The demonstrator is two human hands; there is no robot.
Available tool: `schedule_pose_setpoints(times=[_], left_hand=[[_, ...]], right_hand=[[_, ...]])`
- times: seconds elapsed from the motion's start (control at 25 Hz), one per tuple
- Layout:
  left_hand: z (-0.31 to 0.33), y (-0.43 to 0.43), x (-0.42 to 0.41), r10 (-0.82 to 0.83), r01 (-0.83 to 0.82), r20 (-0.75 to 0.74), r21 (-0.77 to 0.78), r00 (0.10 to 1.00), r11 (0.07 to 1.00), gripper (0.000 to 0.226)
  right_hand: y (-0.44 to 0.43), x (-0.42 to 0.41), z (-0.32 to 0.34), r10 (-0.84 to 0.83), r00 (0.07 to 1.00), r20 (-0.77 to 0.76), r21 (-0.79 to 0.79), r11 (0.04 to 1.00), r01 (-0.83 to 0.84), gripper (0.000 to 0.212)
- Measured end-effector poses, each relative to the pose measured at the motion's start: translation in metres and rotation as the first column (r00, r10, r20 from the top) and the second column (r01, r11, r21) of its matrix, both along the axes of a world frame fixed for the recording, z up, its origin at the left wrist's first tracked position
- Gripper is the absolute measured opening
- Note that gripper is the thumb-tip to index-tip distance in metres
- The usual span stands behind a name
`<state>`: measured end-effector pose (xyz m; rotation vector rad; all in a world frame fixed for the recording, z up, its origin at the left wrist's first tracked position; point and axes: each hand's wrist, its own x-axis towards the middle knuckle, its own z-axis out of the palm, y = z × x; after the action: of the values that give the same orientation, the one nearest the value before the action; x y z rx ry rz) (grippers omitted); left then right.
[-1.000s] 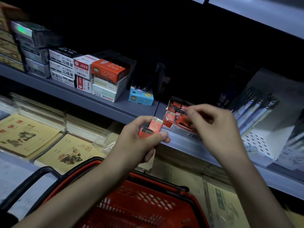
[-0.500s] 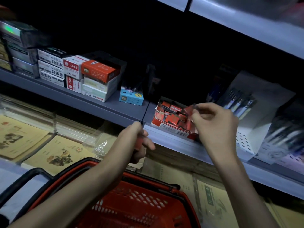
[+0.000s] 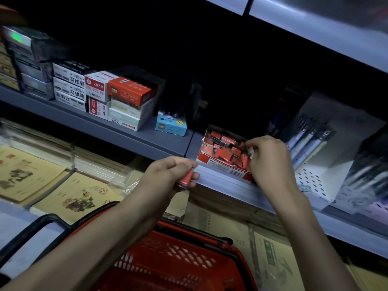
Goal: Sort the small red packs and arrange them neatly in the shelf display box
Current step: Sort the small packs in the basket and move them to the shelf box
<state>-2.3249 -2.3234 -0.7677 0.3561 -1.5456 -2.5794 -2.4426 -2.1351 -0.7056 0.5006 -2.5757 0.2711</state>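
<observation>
While my left hand (image 3: 168, 175) grips a spare red pack (image 3: 185, 179), my right hand (image 3: 270, 158) pinches another inside the display box (image 3: 222, 166). I seat it flush against its neighbours.

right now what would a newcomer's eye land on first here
The red display box crammed with jumbled small red packs on the shelf edge stands out, with the right hand pinching one at its right end. Lower left, the left hand grips another red pack above a bright red basket.
</observation>
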Motion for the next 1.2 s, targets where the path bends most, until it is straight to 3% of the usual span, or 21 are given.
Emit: schedule_pose_setpoints(times=[0.08, 0.16, 0.24, 0.36, 0.48, 0.6, 0.68, 0.76, 0.88, 0.96, 1.08, 1.2], left_hand=[[-0.001, 0.000, 0.004, -0.044, 0.041, -0.016, -0.133, 0.999, 0.990, 0.017], [-0.001, 0.001, 0.007, -0.052, 0.047, -0.030, -0.157, 0.998, 0.986, 0.021], [-0.001, 0.005, 0.009, -0.042, 0.038, -0.058, -0.062, 0.997, 0.997, 0.025], [0.001, 0.011, 0.011, -0.015, 0.019, -0.071, 0.058, 0.997, 0.998, 0.033], [0.002, 0.016, 0.011, 0.005, 0.000, -0.041, 0.132, 0.999, 0.991, 0.034], [0.005, 0.017, 0.012, -0.032, 0.036, -0.030, 0.144, 0.999, 0.989, 0.032], [0.006, 0.014, 0.013, -0.035, 0.036, -0.012, 0.092, 0.999, 0.995, 0.028], [0.004, 0.009, 0.013, -0.022, 0.021, 0.010, 0.052, 1.000, 0.998, 0.023], [0.000, 0.006, 0.011, -0.005, 0.005, 0.026, -0.007, 1.000, 1.000, 0.019], [-0.003, 0.006, 0.011, -0.001, 0.002, 0.018, -0.050, 1.000, 0.999, 0.017], [-0.005, 0.007, 0.011, -0.011, 0.006, -0.029, -0.163, 1.000, 0.987, 0.014], [-0.007, 0.011, 0.011, -0.032, -0.012, -0.111, -0.376, 0.993, 0.927, 0.015]], right_hand=[[0.001, 0.024, 0.002, 0.027, 0.999, 0.020, -0.182, 0.983, -0.023, 0.032], [-0.005, 0.055, 0.002, 0.140, 0.966, 0.218, -0.428, 0.903, -0.035, 0.020], [-0.017, 0.080, 0.003, 0.348, 0.850, 0.395, -0.608, 0.793, -0.042, 0.009], [-0.030, 0.095, 0.001, 0.495, 0.735, 0.463, -0.726, 0.688, -0.006, 0.008], [-0.030, 0.096, 0.002, 0.452, 0.779, 0.434, -0.732, 0.681, 0.013, 0.007], [-0.018, 0.078, 0.009, 0.302, 0.905, 0.298, -0.721, 0.693, 0.006, 0.014], [-0.010, 0.058, 0.013, 0.132, 0.980, 0.150, -0.626, 0.780, -0.009, 0.015], [-0.003, 0.037, 0.015, 0.028, 0.999, 0.041, -0.513, 0.858, -0.003, 0.012], [0.001, 0.014, 0.008, 0.030, 0.993, 0.110, -0.232, 0.973, -0.004, 0.014], [0.003, 0.012, 0.006, 0.046, 0.982, 0.182, -0.126, 0.992, -0.023, 0.022], [0.011, 0.029, 0.009, 0.074, 0.988, 0.134, -0.164, 0.985, -0.051, 0.030], [0.015, 0.058, 0.002, 0.156, 0.978, 0.136, -0.205, 0.971, -0.126, 0.024]])
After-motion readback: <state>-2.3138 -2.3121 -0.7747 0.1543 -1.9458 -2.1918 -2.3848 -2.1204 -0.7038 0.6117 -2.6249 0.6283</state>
